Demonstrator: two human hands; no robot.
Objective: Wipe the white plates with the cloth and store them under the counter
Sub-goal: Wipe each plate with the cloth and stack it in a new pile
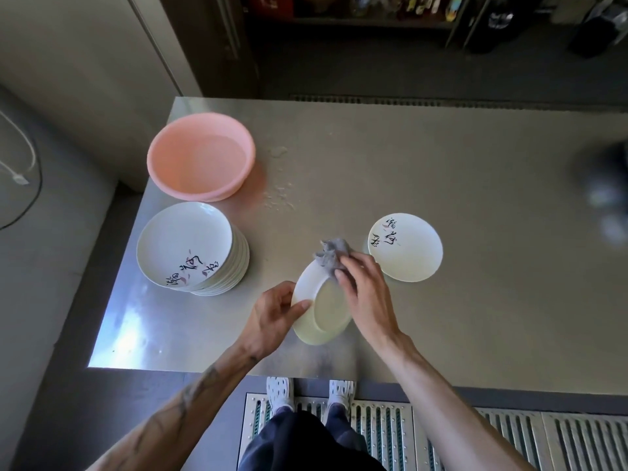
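My left hand [276, 316] grips the left rim of a white plate [324, 312], held tilted above the counter with its underside toward me. My right hand [365, 294] holds a crumpled grey cloth [331, 253] against the plate's upper rim. A stack of several white plates [190, 249] with painted characters stands at the left of the steel counter [441, 158]. A single white plate [406, 248] with the same characters lies flat to the right of my hands.
A pink plastic basin [200, 156] holding water sits at the counter's back left, with water drops spilled beside it. A blurred dark object [608, 195] is at the right edge. My feet stand on a metal floor grate [441, 433] below the counter's near edge.
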